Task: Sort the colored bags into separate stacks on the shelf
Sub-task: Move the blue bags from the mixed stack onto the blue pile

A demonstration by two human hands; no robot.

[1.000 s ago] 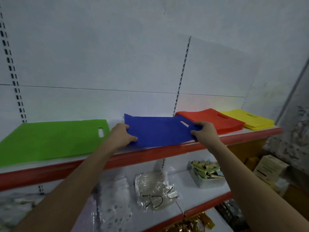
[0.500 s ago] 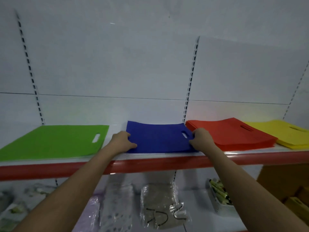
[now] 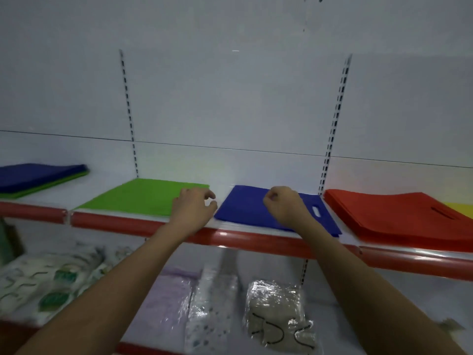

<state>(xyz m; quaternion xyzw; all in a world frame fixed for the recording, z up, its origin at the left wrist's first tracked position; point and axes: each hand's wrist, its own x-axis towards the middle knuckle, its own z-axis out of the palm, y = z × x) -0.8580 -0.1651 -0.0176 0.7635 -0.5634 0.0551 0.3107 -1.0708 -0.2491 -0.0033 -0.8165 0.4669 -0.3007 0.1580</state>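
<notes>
Your left hand (image 3: 192, 208) hovers over the gap between the green stack (image 3: 143, 197) and the blue stack (image 3: 258, 208), its fingers (image 3: 208, 194) loosely curled and gripping nothing. Your right hand (image 3: 282, 206) sits above the blue stack with fingers curled in; whether they touch the fabric you cannot tell. The colours lie side by side along the shelf (image 3: 230, 235), green, blue, then the red stack (image 3: 389, 213) and a sliver of yellow (image 3: 459, 207), each apart so no colours mix. To the far left a mixed pile (image 3: 38, 176), blue over green, probably still needs sorting.
</notes>
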